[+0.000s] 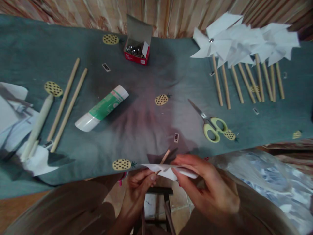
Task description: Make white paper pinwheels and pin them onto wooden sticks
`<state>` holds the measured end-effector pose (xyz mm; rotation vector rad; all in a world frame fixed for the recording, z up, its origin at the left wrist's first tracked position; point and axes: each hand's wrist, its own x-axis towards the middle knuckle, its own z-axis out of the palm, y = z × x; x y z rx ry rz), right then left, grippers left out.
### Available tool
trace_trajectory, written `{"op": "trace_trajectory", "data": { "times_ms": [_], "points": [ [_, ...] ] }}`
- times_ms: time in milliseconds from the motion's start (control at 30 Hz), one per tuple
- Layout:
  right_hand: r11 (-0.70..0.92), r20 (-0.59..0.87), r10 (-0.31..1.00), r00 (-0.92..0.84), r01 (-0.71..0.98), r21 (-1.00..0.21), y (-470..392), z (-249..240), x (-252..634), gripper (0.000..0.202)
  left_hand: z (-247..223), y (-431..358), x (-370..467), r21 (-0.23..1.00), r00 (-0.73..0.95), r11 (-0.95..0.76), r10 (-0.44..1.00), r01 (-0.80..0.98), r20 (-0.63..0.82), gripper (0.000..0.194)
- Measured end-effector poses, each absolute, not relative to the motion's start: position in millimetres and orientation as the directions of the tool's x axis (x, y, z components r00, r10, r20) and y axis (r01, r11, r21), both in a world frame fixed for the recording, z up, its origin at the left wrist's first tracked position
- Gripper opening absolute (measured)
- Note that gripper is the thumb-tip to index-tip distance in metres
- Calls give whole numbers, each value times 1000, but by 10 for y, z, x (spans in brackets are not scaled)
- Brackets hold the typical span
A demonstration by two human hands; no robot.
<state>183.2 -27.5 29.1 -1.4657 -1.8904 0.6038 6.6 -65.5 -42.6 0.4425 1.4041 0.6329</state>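
Observation:
At the table's near edge, my right hand pinches a folded white paper pinwheel between thumb and fingers. My left hand is closed at the paper's left side, gripping a thin wooden stick. The stick slants across the paper, its far end sticking out beyond; whether it pierces the paper I cannot tell. Scissors with yellow-green handles lie open ahead of my right hand. A white and green glue tube lies farther off to the left.
A red box of shiny metal pins stands open at the back. Several finished pinwheels on sticks lie at the back right. Two bare wooden sticks and crumpled white paper with a pale rod are on the left of the green tablecloth.

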Motion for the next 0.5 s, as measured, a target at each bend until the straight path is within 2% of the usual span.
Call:
{"op": "trace_trajectory", "data": {
  "times_ms": [100, 300, 500],
  "points": [
    [201, 165, 979, -116, 657, -726, -276, 265, 1812, 45, -410, -631, 72, 616, 36, 777, 624, -131, -780, 31],
    [313, 233, 950, -209, 653, -690, -255, 253, 1830, 48, -429, -620, 52, 617, 46, 779, 624, -113, -780, 32],
    [299, 190, 953, -234, 662, -688, -215, 266, 1860, 45, -387, -613, 85, 609, -7, 784, 613, -120, -790, 26]
  ]
}}
